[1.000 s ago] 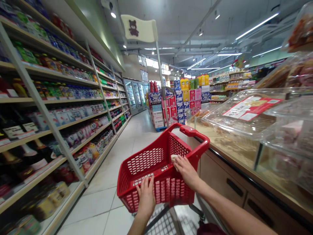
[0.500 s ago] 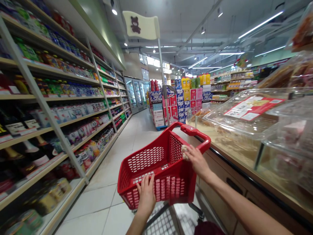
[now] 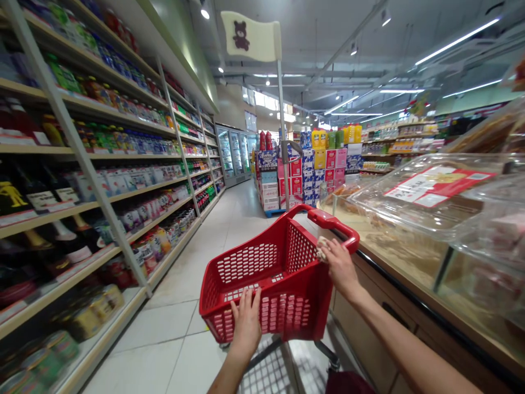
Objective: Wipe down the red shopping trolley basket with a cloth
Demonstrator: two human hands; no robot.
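Cloth (image 3: 322,249) in pinching right hand (image 3: 342,270), by handle (image 3: 334,223) of red cart (image 3: 287,287), longways across; left hand (image 3: 247,326) spread on near side.

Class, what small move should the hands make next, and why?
Perhaps slide the pale cloth toward the handle of the red cart: the right hand holds it close by, and the left hand, against the cart, could steady it.

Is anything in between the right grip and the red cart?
Yes, a crumpled pale cloth. The right grip holds it by the rim of the red cart, near the handle. Nothing else visible is in between.
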